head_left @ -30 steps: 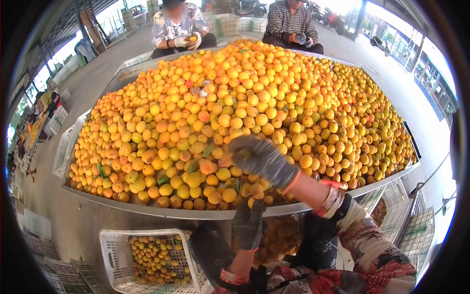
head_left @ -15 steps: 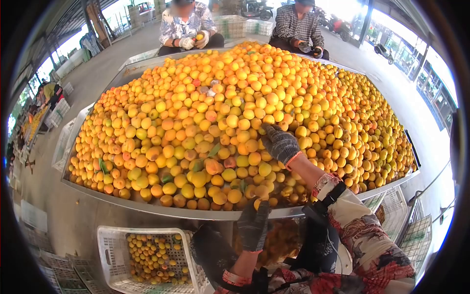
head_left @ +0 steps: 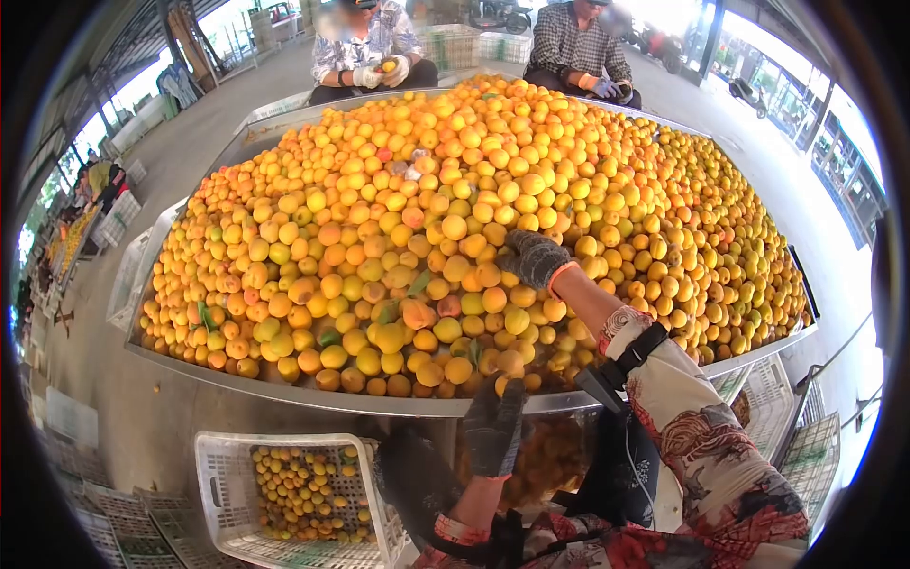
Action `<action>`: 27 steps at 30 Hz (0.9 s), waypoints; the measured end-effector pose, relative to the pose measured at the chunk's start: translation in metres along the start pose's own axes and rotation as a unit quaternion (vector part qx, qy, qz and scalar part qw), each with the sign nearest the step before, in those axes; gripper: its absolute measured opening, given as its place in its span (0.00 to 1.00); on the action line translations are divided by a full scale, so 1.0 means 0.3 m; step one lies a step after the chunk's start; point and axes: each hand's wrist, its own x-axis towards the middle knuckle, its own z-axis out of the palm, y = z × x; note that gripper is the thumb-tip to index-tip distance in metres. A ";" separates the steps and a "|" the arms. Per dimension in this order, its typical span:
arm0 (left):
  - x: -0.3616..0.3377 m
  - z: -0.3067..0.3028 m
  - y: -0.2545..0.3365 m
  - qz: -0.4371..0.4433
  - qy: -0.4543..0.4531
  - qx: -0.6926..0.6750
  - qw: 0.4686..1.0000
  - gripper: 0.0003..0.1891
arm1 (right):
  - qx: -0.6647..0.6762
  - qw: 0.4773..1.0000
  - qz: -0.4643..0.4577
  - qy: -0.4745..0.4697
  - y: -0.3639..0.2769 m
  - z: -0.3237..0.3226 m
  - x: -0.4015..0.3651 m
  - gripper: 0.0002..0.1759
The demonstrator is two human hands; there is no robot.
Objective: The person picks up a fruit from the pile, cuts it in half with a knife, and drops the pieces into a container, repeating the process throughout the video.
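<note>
A big heap of yellow-orange apricots (head_left: 332, 232) fills a metal-rimmed sorting table (head_left: 313, 397) in front of me. My right hand (head_left: 533, 258), in a dark grey knitted glove, reaches over the middle of the heap. Its fingers curl down among the fruit, and whatever they close on is hidden. My left hand (head_left: 493, 431), in a similar glove, is at the near rim, palm side up. Its fingers are bent around an apricot (head_left: 501, 385), which shows at the fingertips. Several green leaves lie among the fruit.
Below the near rim at left stands a white plastic crate (head_left: 210, 488) with apricots in its bottom. More crates (head_left: 806, 455) are at lower right. Two people sit across the table; one in white gloves (head_left: 368, 76) holds a fruit. Stacked crates (head_left: 450, 45) stand behind them.
My right hand has drawn slightly left and its fingers are more curled. My left hand stays by the rim. The view has shifted a little; the people opposite have moved their hands.
</note>
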 end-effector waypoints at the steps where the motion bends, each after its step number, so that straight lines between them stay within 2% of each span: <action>1: -0.002 0.003 0.006 0.003 -0.004 0.008 1.000 0.15 | -0.001 1.000 -0.002 0.000 -0.004 0.007 -0.003 0.35; 4: -0.007 0.006 0.031 0.011 -0.007 0.059 0.998 0.13 | 0.008 0.999 0.006 0.035 -0.018 0.046 -0.005 0.32; 6: 0.000 -0.003 0.020 0.017 -0.004 0.060 0.998 0.13 | 0.119 0.992 -0.015 0.026 -0.002 0.060 -0.009 0.30; 7: 0.001 -0.003 0.015 0.021 -0.008 0.062 0.998 0.13 | 0.138 0.988 -0.049 0.046 0.013 0.073 -0.008 0.25; 8: 0.000 -0.001 0.017 0.021 -0.009 0.062 0.998 0.13 | 0.137 0.988 -0.049 0.046 0.020 0.070 -0.013 0.25; 10: 0.001 -0.003 0.022 0.002 -0.006 0.065 0.998 0.14 | 0.216 0.973 -0.040 0.070 0.018 0.072 -0.009 0.21; 11: 0.010 -0.008 0.000 0.003 -0.002 0.063 0.998 0.14 | 0.343 0.938 0.019 0.047 -0.040 0.035 -0.055 0.19; 12: 0.025 -0.015 -0.037 0.027 -0.004 0.053 0.998 0.15 | 0.341 0.939 0.017 0.043 -0.069 0.023 -0.063 0.19; 14: 0.028 -0.023 -0.061 0.048 -0.002 0.046 0.998 0.16 | 0.171 0.968 -0.112 0.149 -0.109 0.018 -0.074 0.21; 15: 0.024 -0.020 -0.050 0.028 -0.009 0.014 0.999 0.17 | 0.086 0.970 -0.168 0.151 -0.143 0.013 -0.084 0.18; 16: 0.020 -0.018 -0.041 0.008 -0.015 -0.017 1.000 0.18 | 0.087 0.971 -0.167 0.150 -0.156 0.031 -0.075 0.18; 18: 0.020 -0.016 -0.033 0.005 -0.012 0.002 1.000 0.18 | -0.045 0.968 -0.229 0.095 -0.172 0.084 -0.035 0.22; 19: 0.022 -0.016 -0.031 0.002 -0.009 0.021 1.000 0.18 | -0.110 0.961 -0.214 0.135 -0.183 0.142 -0.033 0.27; 20: 0.026 -0.023 -0.049 0.001 -0.006 0.022 1.000 0.18 | -0.108 0.961 -0.216 0.132 -0.212 0.143 -0.034 0.27; 22: 0.045 -0.041 -0.095 0.098 -0.032 0.088 0.991 0.19 | -0.108 0.987 -0.116 -0.002 -0.268 0.127 -0.030 0.34; 23: 0.035 -0.035 -0.068 0.098 -0.028 0.088 0.991 0.19 | -0.111 0.986 -0.125 0.015 -0.277 0.130 -0.026 0.30; 25: 0.007 -0.007 0.010 -0.010 -0.014 -0.009 1.000 0.18 | -0.077 0.987 -0.142 0.005 -0.251 0.115 -0.021 0.29; 26: 0.012 -0.010 0.004 -0.007 -0.013 -0.012 1.000 0.18 | -0.045 0.986 -0.160 -0.004 -0.243 0.101 -0.020 0.28; 27: 0.014 -0.016 -0.013 0.071 -0.016 0.050 0.996 0.17 | -0.026 0.986 -0.165 -0.002 -0.238 0.097 -0.024 0.26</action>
